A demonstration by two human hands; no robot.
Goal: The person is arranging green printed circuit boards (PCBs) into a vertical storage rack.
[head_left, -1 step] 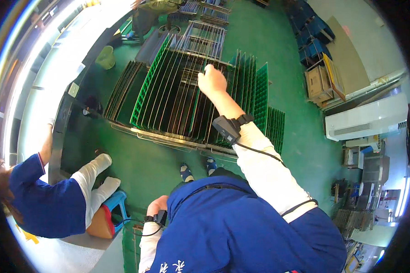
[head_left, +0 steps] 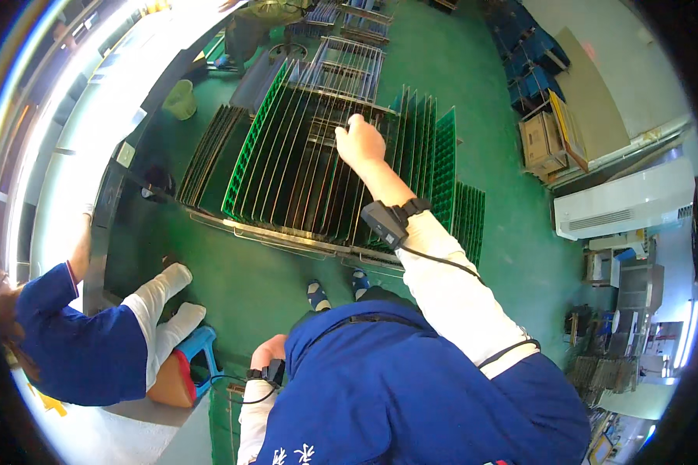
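Green boards stand on edge in rack [head_left: 302, 232] on floor ahead; right hand [head_left: 360, 142], arm stretched fwd, fingers curled shut on top edge of a board [head_left: 329, 167]; left hand [head_left: 267, 353] tucked low by torso, grip can't tell; co-worker [head_left: 85, 333] sits at left.

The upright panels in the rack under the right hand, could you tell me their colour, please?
The panels are green, clearest in the head view.

right arm: stretched forward, white sleeve | right hand [head_left: 359, 142]: fingers curled, knuckles up | left hand [head_left: 267, 351]: loosely closed, tucked near torso
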